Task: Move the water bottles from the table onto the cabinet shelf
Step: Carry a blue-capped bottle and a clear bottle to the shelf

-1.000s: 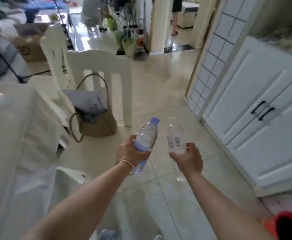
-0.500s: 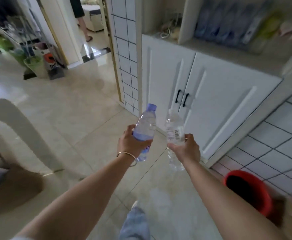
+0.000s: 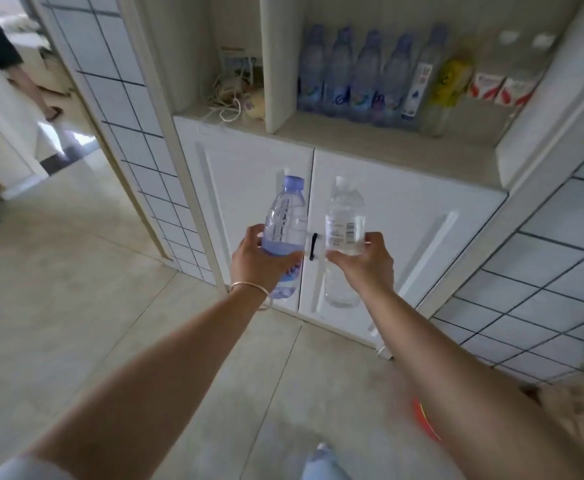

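Two bottles held | left hand (image 3: 256, 261) grips blue-capped bottle (image 3: 285, 223) | right hand (image 3: 366, 263) grips clear bottle (image 3: 344, 223) | tiled floor (image 3: 76, 271), cabinet shelf (image 3: 387, 147) stocked

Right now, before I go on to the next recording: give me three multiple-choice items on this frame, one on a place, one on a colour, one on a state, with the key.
1. Where does the row of bottles already put away stand?
A. on the floor
B. on the open cabinet shelf above the doors
C. in the doorway

2. What colour is the cap of the bottle in the left hand?
A. red
B. green
C. blue-purple

3. How are the cabinet doors?
A. both closed
B. one open
C. both open

Key: 1 B, the row of bottles stands on the cabinet shelf. 2 C, the left hand grips the blue-capped bottle; the right hand holds the clear bottle. 3 A, the cabinet doors sit flush.
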